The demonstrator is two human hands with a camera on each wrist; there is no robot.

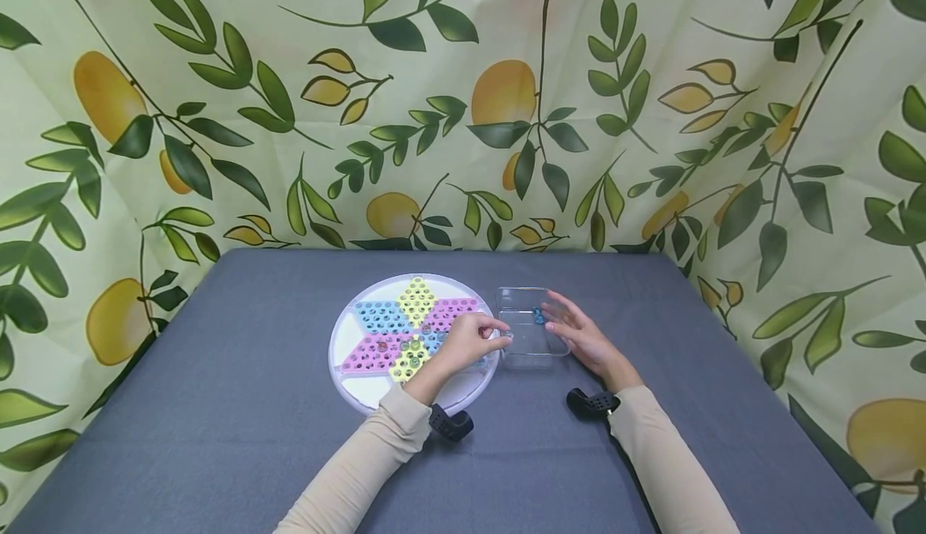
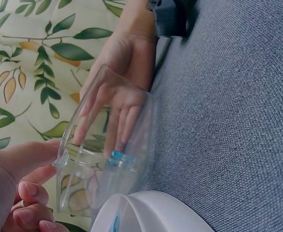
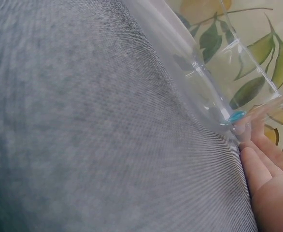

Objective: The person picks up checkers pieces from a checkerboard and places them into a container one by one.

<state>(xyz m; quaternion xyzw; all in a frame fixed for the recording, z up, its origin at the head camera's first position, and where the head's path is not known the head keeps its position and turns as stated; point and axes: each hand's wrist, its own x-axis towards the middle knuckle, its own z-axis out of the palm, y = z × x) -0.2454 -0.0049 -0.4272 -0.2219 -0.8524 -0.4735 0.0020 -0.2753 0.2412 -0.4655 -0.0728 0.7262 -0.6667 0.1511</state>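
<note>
The left hand (image 1: 472, 342) reaches over the right edge of the Chinese checkers board (image 1: 343, 389). Thumb and forefinger pinch a small clear glassy piece (image 2: 60, 158) right at the rim of the transparent box (image 1: 534, 353); its exact kind cannot be told. The other left fingers curl loosely. Against the box's right side lies the right hand (image 1: 584, 339), fingers fairly straight and partly seen through the clear wall. Several blue marbles (image 1: 538, 316) gather inside the box, near the right fingers. A few marbles (image 1: 415, 344) sit in holes on the coloured star of the board.
The round white board and the box stand side by side on a grey cloth-covered table (image 1: 239, 405). A leaf-and-fruit patterned curtain (image 1: 434, 116) rises behind the table and along its sides. Each wrist wears a black band (image 1: 593, 404).
</note>
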